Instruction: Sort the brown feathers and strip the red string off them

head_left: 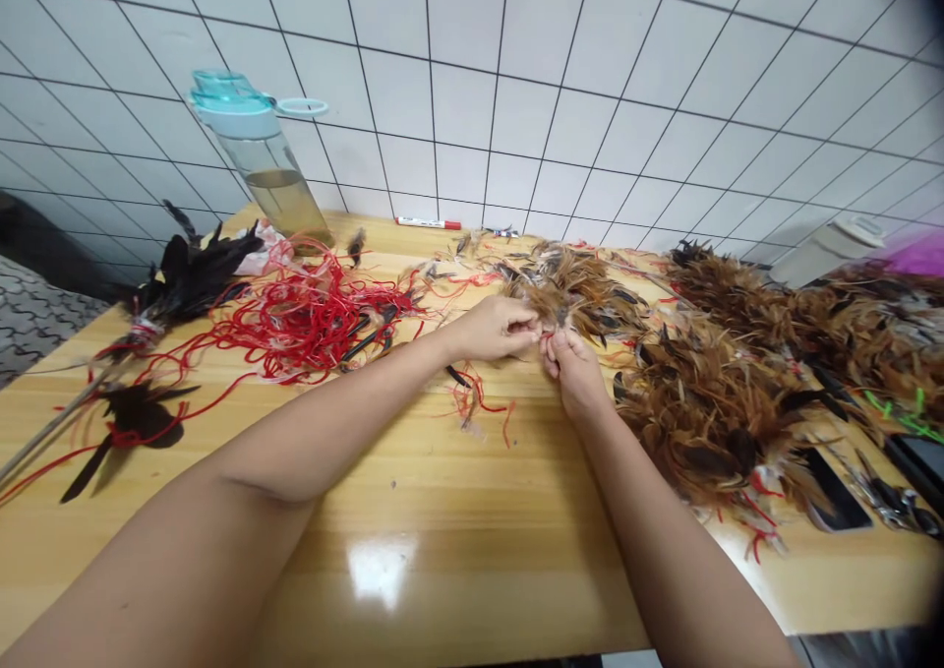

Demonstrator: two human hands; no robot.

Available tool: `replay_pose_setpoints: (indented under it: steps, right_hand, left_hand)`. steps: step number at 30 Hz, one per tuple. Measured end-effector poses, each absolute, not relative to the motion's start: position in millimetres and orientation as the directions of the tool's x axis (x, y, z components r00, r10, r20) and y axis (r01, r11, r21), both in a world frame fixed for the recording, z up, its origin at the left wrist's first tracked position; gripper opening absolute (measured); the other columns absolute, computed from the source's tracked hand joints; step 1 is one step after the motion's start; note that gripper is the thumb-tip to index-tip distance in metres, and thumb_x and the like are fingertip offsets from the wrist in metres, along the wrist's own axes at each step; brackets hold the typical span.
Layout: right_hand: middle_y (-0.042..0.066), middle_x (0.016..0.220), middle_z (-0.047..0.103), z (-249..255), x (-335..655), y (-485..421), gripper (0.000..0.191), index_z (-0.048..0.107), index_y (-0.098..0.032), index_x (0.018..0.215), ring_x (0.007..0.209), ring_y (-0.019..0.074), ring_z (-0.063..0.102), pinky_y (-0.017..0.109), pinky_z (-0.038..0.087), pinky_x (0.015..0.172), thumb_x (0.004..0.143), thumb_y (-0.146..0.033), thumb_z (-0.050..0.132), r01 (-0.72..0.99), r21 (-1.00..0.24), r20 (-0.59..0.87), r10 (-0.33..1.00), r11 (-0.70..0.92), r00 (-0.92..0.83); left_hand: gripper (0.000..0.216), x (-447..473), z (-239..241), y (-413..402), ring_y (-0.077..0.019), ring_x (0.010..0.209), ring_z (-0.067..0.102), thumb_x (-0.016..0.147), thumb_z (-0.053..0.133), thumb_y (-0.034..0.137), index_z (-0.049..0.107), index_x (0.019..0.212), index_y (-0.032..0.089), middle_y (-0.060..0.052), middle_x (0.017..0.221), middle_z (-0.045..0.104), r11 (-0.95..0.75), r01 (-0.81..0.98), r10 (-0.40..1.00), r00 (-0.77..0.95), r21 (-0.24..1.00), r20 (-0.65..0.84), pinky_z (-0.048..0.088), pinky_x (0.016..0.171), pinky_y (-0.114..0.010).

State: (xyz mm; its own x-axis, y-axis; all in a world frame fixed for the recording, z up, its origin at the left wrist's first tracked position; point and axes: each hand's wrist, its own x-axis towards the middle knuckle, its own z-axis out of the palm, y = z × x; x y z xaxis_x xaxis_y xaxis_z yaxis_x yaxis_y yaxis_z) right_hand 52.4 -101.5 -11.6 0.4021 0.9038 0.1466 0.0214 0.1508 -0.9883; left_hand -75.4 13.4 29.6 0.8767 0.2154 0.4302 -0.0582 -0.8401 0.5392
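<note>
In the middle of the table, my left hand [496, 329] and my right hand [576, 371] meet at the near end of a brown feather bundle [575, 289]. The right one is closed in a pinch on the bundle's base. A bit of red shows by its fingertips. My left fingers are pinched together close to the same spot, and what they hold is too small to make out. Short red string scraps [472, 397] lie just below the hands. To the left spreads a tangled heap of red string [295, 309].
Brown feather bundles [693, 402] cover the table's right side, beside a phone [837, 491] and scissors [889, 491]. Black feathers [196, 270] and a water bottle [272, 166] stand at left. A red-capped marker [428, 223] lies near the tiled wall [472, 88].
</note>
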Motion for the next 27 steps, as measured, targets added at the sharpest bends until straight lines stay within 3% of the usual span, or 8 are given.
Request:
replay_pose_setpoints:
  steps: [3,6,11,17,20,22,27]
  right_hand:
    - [-0.006,0.050,0.035,-14,52,-99,0.046,0.041,-0.020,0.057,0.043,0.0063,0.028,0.022,0.020,0.042,0.072,-0.057,0.065,-0.124,-0.982,0.069,0.885,0.141,0.460]
    - [-0.006,0.053,0.037,-12,54,-99,0.043,0.043,-0.019,0.056,0.044,0.0052,0.028,0.020,0.019,0.042,0.073,-0.050,0.068,-0.282,-0.952,-0.004,0.914,0.121,0.405]
    - [-0.002,0.062,0.050,-5,58,-103,0.036,0.047,-0.016,0.057,0.047,0.0044,0.032,0.018,0.024,0.043,0.083,-0.035,0.063,-0.531,-0.847,-0.092,0.972,0.037,0.215]
    - [-0.002,0.058,0.046,-1,57,-105,0.036,0.048,-0.015,0.059,0.048,0.0048,0.032,0.015,0.029,0.045,0.092,-0.029,0.051,-0.686,-0.725,-0.152,0.985,-0.052,0.086]
    - [-0.003,0.056,0.044,1,55,-105,0.035,0.049,-0.015,0.061,0.047,0.0050,0.031,0.016,0.029,0.045,0.093,-0.028,0.048,-0.687,-0.726,-0.138,0.986,-0.038,0.092]
    - [-0.003,0.058,0.045,4,54,-106,0.036,0.047,-0.016,0.060,0.047,0.0053,0.032,0.017,0.029,0.045,0.093,-0.030,0.048,-0.678,-0.734,-0.122,0.988,-0.026,0.094]
    - [-0.002,0.061,0.045,7,53,-106,0.038,0.045,-0.017,0.058,0.048,0.0068,0.030,0.019,0.028,0.045,0.094,-0.030,0.045,-0.702,-0.712,-0.061,0.996,0.005,0.069]
  left_hand:
    - [0.020,-72,32,-1,-0.0123,0.071,0.058,0.084,0.047,0.019,0.063,0.073,0.014,-0.004,0.074,0.066,-0.891,-0.086,0.155,0.866,0.446,0.476,0.042,0.072,-0.024]
    - [0.021,-70,32,-4,-0.0137,0.075,0.058,0.085,0.045,0.017,0.063,0.074,0.014,-0.005,0.075,0.065,-0.912,-0.114,0.126,0.836,0.395,0.533,0.042,0.075,-0.026]
    - [0.019,-72,31,2,-0.0130,0.078,0.057,0.085,0.047,0.018,0.065,0.077,0.016,-0.005,0.079,0.065,-0.902,-0.157,0.117,0.808,0.402,0.578,0.043,0.078,-0.026]
    - [0.013,-72,33,-3,-0.0137,0.086,0.057,0.083,0.052,0.018,0.063,0.076,0.015,-0.008,0.087,0.062,-0.865,-0.260,0.100,0.748,0.429,0.656,0.046,0.080,-0.026]
    - [0.011,-71,33,-6,-0.0140,0.087,0.058,0.080,0.053,0.014,0.058,0.071,0.015,-0.007,0.085,0.064,-0.818,-0.299,0.116,0.750,0.491,0.651,0.046,0.082,-0.028]
    - [0.009,-71,33,-7,-0.0138,0.086,0.060,0.079,0.054,0.013,0.056,0.070,0.015,-0.007,0.087,0.065,-0.757,-0.283,0.197,0.761,0.589,0.618,0.047,0.081,-0.028]
    - [0.009,-70,29,-8,-0.0107,0.080,0.063,0.082,0.052,0.017,0.050,0.074,0.013,-0.012,0.101,0.065,-0.418,-0.304,0.371,0.803,0.856,0.467,0.049,0.075,-0.026]
